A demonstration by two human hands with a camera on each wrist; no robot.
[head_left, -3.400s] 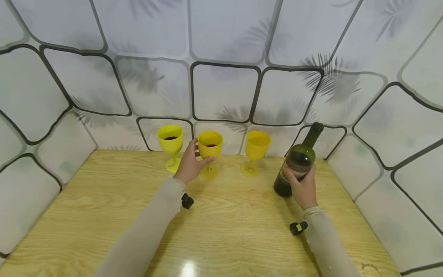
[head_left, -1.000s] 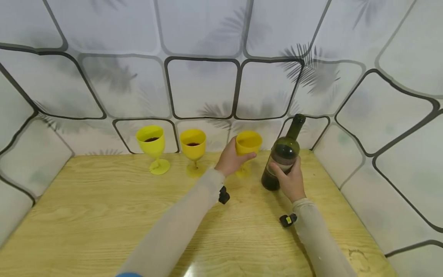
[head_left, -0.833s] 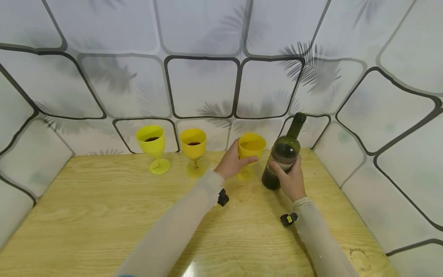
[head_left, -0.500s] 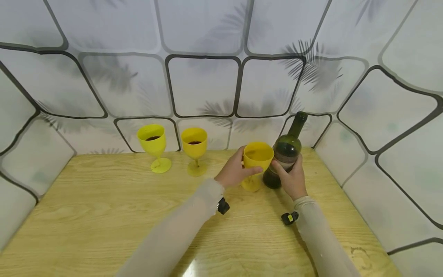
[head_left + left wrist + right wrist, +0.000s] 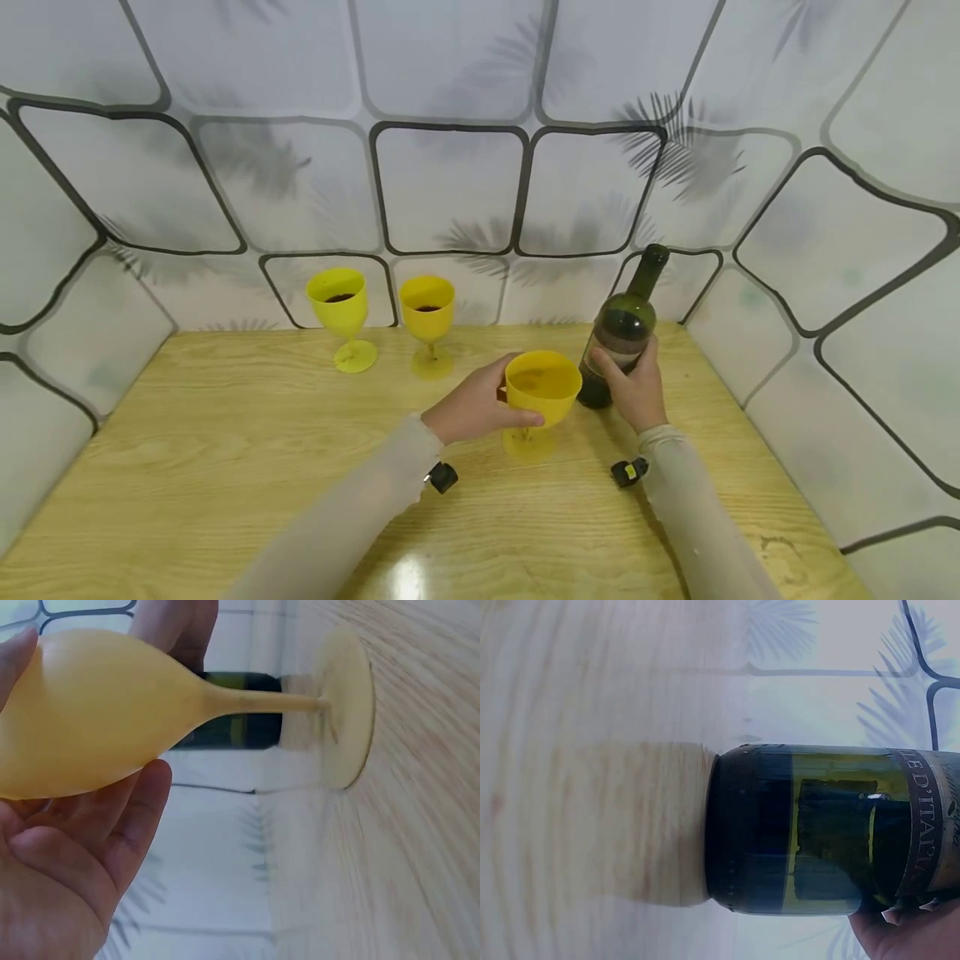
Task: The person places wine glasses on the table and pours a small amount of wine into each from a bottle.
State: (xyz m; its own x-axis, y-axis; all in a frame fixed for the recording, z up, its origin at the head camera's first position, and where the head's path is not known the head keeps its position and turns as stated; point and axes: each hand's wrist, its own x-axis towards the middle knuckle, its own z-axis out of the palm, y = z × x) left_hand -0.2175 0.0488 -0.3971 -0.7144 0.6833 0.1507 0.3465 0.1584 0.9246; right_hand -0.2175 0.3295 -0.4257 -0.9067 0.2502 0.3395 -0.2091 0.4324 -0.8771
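My left hand holds a yellow goblet by its bowl, thumb on the near side. No dark liquid shows inside this goblet. In the left wrist view its foot is at the tabletop; whether it touches I cannot tell. My right hand grips a green wine bottle round its label, neck up, just right of the goblet. In the right wrist view the bottle's base is at the table surface. Two more goblets stand at the back: a lime-yellow one and a yellow one, both with dark liquid inside.
The wooden table runs back to a patterned wall, with side walls left and right. Black wrist cameras hang by both sleeves. A ring-shaped stain marks the front right of the table.
My left hand has let go of the middle goblet, taken hold of the rightmost one and drawn it from the back towards me. My right hand still grips the bottle in nearly the same place.
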